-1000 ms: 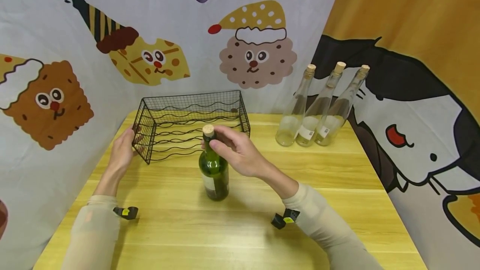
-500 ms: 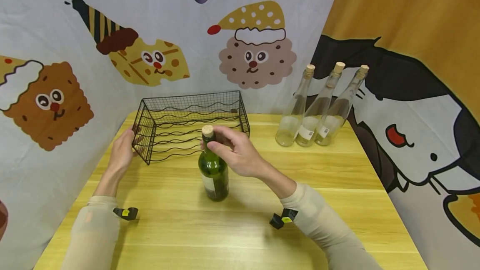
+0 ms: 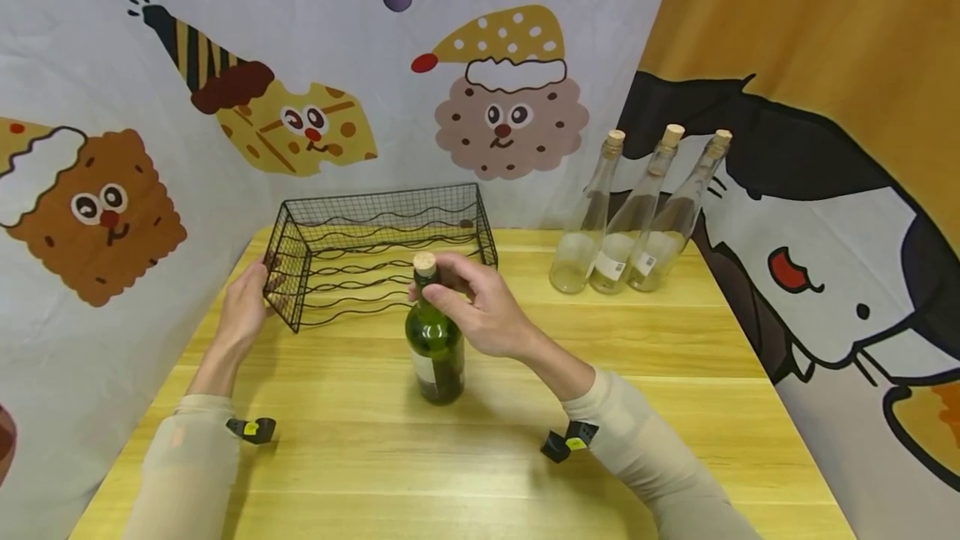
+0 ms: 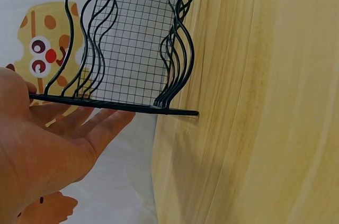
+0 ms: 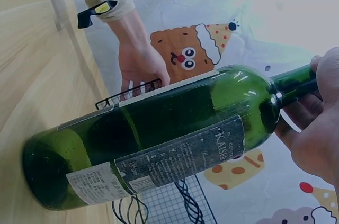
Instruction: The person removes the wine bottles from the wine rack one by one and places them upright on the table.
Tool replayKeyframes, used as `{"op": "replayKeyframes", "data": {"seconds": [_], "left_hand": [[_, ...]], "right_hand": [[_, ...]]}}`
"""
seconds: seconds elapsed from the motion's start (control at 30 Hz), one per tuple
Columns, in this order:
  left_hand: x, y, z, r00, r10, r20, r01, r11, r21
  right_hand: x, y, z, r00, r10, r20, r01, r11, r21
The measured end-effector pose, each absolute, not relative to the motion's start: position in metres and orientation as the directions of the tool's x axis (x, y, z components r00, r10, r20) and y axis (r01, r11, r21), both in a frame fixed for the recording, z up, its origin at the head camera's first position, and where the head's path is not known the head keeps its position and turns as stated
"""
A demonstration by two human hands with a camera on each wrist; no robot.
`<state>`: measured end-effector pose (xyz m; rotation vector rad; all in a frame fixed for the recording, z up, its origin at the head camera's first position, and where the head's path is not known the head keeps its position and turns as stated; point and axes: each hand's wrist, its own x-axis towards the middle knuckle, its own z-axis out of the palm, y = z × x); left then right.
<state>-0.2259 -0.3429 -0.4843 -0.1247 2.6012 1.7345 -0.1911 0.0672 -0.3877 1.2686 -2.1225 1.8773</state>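
Note:
In the head view a corked green wine bottle (image 3: 435,348) stands upright in front of a black wire wine rack (image 3: 375,223). My right hand (image 3: 487,307) grips its neck just below the cork (image 3: 424,263), with the thumb in front and the fingers curling behind. Dark and white labels show on the bottle's side in the right wrist view. At the rack's left end, my left hand (image 3: 243,307) holds the mesh side. Its thumb lies at the edge and its fingers spread along the end panel, partly seen through the wires in the left wrist view.
Three clear corked bottles (image 3: 573,261) lean against the cloth wall at the right rear of the wooden table (image 3: 450,473). Cartoon-printed cloth (image 3: 337,23) rises close behind the rack and along both sides.
The wine bottle, with my right hand round its neck, has shifted slightly to the right. My left hand and the rack stay in place, while the head view has drifted a little.

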Motion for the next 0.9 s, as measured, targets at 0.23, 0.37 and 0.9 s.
{"op": "replayKeyframes", "data": {"seconds": [0.23, 0.37, 0.9], "left_hand": [[-0.226, -0.343, -0.484, -0.995, -0.075, -0.072, -0.096, 0.390, 0.916], [-0.226, -0.342, -0.484, -0.995, -0.074, -0.061, -0.084, 0.384, 0.920], [-0.224, -0.341, -0.481, -0.994, -0.088, -0.065, -0.095, 0.413, 0.906]], "right_hand": [[-0.189, 0.078, -0.386, -0.676, -0.510, 0.532, -0.602, -0.036, -0.798], [-0.190, 0.087, -0.384, -0.675, -0.486, 0.555, -0.618, -0.038, -0.785], [-0.200, 0.123, -0.374, -0.708, -0.372, 0.601, -0.631, -0.050, -0.774]]}}
